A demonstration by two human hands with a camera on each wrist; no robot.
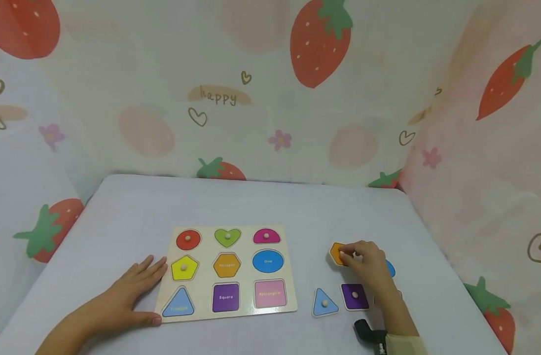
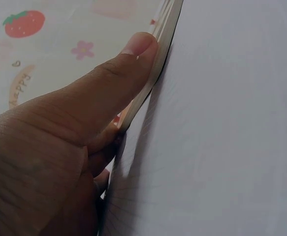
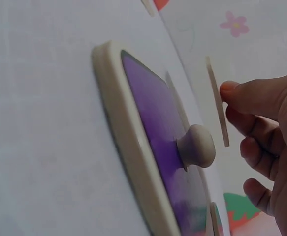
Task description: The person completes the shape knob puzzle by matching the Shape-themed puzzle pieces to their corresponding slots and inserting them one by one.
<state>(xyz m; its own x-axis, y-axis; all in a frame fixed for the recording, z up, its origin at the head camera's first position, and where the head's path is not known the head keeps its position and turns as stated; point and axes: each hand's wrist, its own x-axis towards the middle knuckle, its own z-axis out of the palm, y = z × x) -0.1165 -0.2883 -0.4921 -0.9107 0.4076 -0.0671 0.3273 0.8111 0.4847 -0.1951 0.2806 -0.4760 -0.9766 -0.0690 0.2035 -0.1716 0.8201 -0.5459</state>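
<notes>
My right hand [image 1: 370,266] pinches the knob of an orange hexagon puzzle piece [image 1: 335,254], holding it tilted above the table. In the right wrist view that piece shows edge-on, off the surface, beyond a purple square piece [image 3: 153,132] with a wooden knob. My left hand [image 1: 124,301] lies spread at the left edge of a wooden shape board [image 1: 247,283], thumb at its near corner. Knobbed red, green, magenta and yellow pieces sit in the board. Its hexagon recess [image 1: 227,265], oval, triangle, square and rectangle places show printed shapes without knobs.
Right of the board lie a light blue triangle piece [image 1: 325,303] and the purple square. A blue oval piece [image 1: 390,268] is partly hidden behind my right hand. Another piece is mostly covered by the forearm. Strawberry-print cloth [image 1: 261,113] walls surround the white table [image 1: 199,202].
</notes>
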